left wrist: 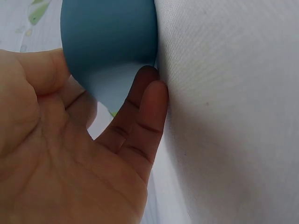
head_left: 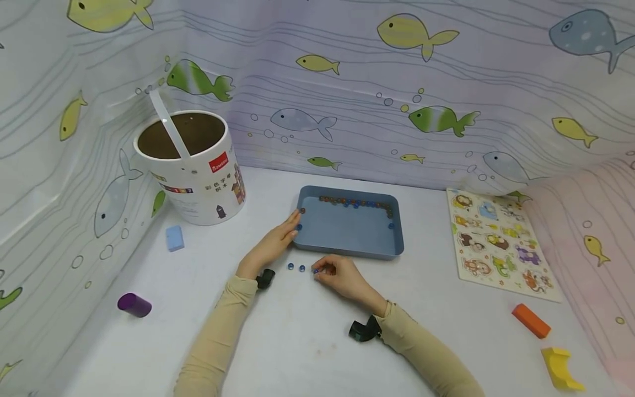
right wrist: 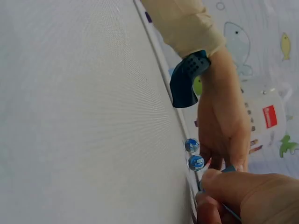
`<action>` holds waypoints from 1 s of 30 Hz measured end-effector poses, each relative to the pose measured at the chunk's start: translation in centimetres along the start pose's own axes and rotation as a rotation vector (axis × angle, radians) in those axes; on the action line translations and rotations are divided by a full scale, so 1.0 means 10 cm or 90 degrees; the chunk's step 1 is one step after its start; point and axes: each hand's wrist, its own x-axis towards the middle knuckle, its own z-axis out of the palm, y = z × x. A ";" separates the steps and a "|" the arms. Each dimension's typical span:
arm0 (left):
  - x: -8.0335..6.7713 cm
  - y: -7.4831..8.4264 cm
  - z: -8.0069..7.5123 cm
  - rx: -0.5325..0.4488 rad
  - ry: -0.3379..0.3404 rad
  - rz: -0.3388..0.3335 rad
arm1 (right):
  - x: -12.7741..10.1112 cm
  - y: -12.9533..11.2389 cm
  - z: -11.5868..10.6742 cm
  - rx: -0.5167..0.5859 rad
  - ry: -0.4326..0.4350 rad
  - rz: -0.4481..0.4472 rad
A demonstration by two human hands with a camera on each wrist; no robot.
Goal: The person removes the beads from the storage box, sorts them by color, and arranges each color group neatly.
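Table (head_left: pixel 307 342): white, cloth-covered, textured weave visible in both wrist views; some drag on small round items is likely.

Tray (head_left: pixel 347 231): blue, shallow, rigid by appearance, lying flat near mid-table. A row of marbles (head_left: pixel 354 203) lies along its far wall, with one more near the right wall. Judged light and easily shifted, hence best braced at a wall or corner.

Left hand (head_left: pixel 275 242): fingers straight and together, pressed against the tray's left wall near the corner; the thumb lies on the rounded corner in the left wrist view. It steadies the tray and grips nothing.

Right hand (head_left: pixel 342 275): on the table just in front of the tray's near wall, fingertips drawn narrow and pinching a blue marble (head_left: pixel 315 270). The right wrist view shows the curled fingers at the cloth, but the marble itself is mostly hidden there.

Loose marbles (head_left: pixel 296 267): two, blue, on the cloth just left of the pinched one, between the hands.

Handling judgement: marbles appear to be glass, hard, smooth, small, dense. They will roll freely and slip from a loose pinch. Take hold across the widest part with thumb and fingertip pads.
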 end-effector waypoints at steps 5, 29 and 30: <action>0.01 0.01 -0.01 -0.003 0.006 0.005 | 0.01 0.01 0.00 -0.022 0.029 0.008; -0.03 0.05 0.00 -0.010 0.000 0.012 | 0.95 -0.23 -0.87 0.133 -0.053 0.132; -0.03 0.05 0.00 -0.012 0.001 0.015 | 1.01 -0.22 -0.87 0.130 -0.061 0.140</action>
